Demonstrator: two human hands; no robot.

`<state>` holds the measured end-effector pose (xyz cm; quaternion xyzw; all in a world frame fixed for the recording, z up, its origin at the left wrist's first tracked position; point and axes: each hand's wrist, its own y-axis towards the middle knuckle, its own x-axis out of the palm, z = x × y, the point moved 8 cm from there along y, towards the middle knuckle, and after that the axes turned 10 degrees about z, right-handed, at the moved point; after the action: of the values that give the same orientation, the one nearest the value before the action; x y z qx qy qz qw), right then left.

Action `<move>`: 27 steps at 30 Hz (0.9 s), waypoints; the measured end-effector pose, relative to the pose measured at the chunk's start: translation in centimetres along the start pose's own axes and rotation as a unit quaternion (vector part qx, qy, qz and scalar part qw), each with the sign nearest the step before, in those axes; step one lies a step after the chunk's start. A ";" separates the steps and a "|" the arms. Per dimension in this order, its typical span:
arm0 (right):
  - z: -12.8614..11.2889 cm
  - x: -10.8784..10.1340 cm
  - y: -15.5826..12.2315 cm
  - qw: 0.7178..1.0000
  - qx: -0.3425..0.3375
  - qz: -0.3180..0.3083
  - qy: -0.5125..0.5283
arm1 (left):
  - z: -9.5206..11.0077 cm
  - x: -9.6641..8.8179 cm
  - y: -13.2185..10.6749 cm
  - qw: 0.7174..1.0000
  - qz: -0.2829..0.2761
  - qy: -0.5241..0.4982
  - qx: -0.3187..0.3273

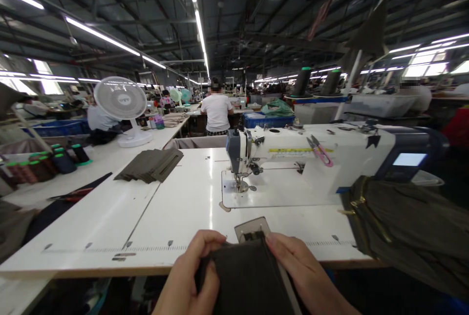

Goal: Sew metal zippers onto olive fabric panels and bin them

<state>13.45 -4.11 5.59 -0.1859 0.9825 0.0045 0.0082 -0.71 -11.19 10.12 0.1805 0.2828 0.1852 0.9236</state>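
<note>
A dark olive fabric piece (244,276) is held up at the table's front edge between both hands. My left hand (196,271) is closed around its left side, thumb on the near face. My right hand (298,266) pinches its upper right corner. From behind its top edge sticks out a pale flat plate (252,227) with a dark inner part; how it joins the fabric is hidden. Beyond the hands stands a white sewing machine (315,154), its needle and presser foot (241,183) over the bed with no cloth under them.
A stack of olive fabric pieces (150,164) lies left on the table (176,202). Olive cloth with a zip (403,227) is heaped at right. Pink scissors (322,151) rest against the machine. A fan (124,105) and thread spools (66,158) stand left; a person (217,110) sits ahead.
</note>
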 end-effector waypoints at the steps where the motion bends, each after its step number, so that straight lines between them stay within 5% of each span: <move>1: -0.3 0.3 0.1 0.999 -0.014 -0.010 -0.029 | -0.9 -0.2 0.2 1.000 -0.006 -0.004 -0.018; 6: -0.4 2.4 0.3 0.995 -0.043 -0.045 -0.083 | -3.5 -0.4 0.1 0.996 -0.053 -0.001 -0.074; 12: 0.4 3.4 0.6 0.988 -0.044 -0.058 -0.135 | -2.0 -1.6 -0.2 0.997 -0.042 0.016 -0.065; 15: 0.0 4.0 0.6 0.970 -0.117 -0.051 -0.205 | -2.1 -2.0 -0.3 0.995 -0.012 0.080 -0.066; 17: -1.7 4.8 -0.1 0.924 -0.264 -0.013 -0.275 | -2.8 -2.0 -0.4 0.991 0.002 0.109 -0.083; 20: -4.9 7.3 -3.4 0.761 -0.540 0.063 -0.354 | -4.2 -1.9 -0.5 0.994 -0.004 0.018 -0.104; 22: -5.8 9.0 -5.1 0.672 -0.632 0.085 -0.377 | -5.2 -2.3 -0.7 0.987 0.002 -0.094 -0.130; 24: -6.3 10.2 -5.3 0.663 -0.643 0.071 -0.377 | -6.7 -3.1 -1.2 0.965 0.027 -0.188 -0.181; 27: -6.5 10.9 -4.6 0.708 -0.610 0.042 -0.354 | -8.4 -3.8 -2.4 0.921 0.057 -0.292 -0.251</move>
<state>4.85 -12.45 11.83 -0.0941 0.6976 0.6687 0.2396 -7.97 -12.99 4.30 0.0048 -0.0665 0.2417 0.9681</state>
